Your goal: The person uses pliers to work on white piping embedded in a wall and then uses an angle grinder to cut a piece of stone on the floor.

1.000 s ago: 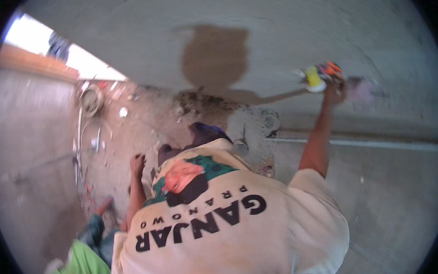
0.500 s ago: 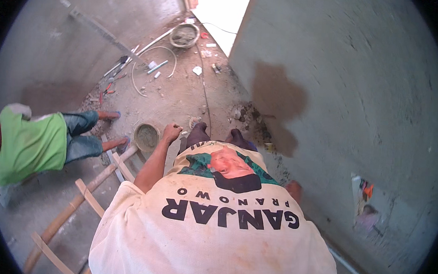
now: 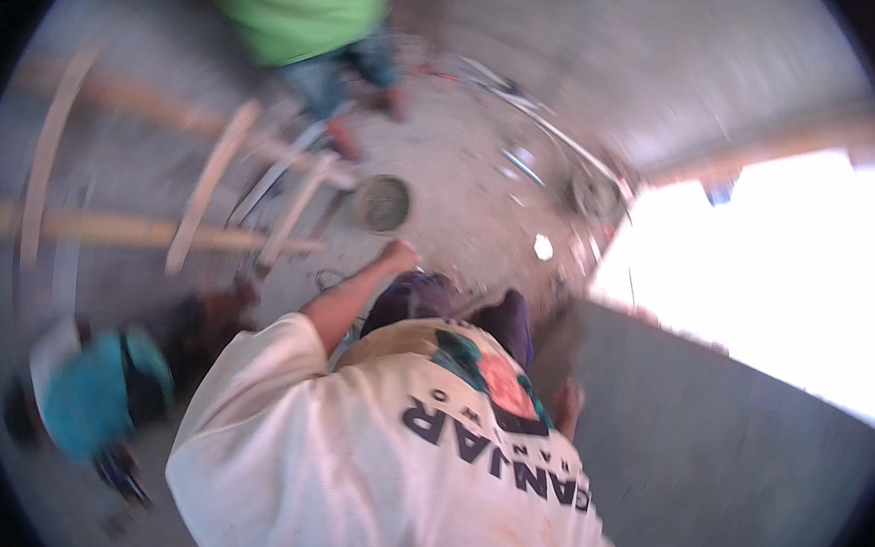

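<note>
2 hands hang empty: left hand (image 3: 399,254) loosely curled above the round mortar pan (image 3: 381,202) on the floor; right hand (image 3: 568,400), grip unclear, beside the grey wall (image 3: 726,472). Step steadily.

A round pan (image 3: 381,202), wooden ladder (image 3: 207,194), and green-shirted person (image 3: 298,9) beyond.

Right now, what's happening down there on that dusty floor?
A person in a cream shirt looks down at a gritty floor. Their left hand hangs as a loose fist near a round pan; the right hand sits beside a grey wall, seemingly empty. Another person in a green shirt stands by a wooden ladder.
</note>
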A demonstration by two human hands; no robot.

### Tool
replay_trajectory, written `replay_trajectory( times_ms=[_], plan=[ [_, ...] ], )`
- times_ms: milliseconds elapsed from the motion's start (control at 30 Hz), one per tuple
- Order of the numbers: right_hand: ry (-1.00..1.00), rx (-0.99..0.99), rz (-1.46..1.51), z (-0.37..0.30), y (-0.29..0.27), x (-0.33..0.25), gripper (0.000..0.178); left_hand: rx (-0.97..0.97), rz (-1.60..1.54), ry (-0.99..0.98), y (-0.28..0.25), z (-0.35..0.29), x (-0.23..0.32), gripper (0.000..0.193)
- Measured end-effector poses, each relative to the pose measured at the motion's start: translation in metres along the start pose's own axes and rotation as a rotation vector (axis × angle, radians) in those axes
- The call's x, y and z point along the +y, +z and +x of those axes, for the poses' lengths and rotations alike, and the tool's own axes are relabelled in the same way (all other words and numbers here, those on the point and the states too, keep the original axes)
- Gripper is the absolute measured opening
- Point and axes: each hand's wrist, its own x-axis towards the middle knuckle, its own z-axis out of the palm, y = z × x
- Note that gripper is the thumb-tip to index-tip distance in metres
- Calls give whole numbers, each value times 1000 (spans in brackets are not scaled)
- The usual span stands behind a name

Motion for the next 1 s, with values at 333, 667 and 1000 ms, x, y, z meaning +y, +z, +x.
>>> replay_trajectory(
  times_ms=[333, 667, 1000],
  plan=[
    [-29, -788, -1152, 312, 96, -141, 23, 313, -326, -425, 102, -100, -4, 35],
    [142, -793, -909, 435, 271, -296, 15, 512, -650, -768, 251, -197, 130, 26],
    [20, -1231, -1384, 259, 304, -210, 14, 423, -286, -811, 403, -241, 161, 24]
  ],
)
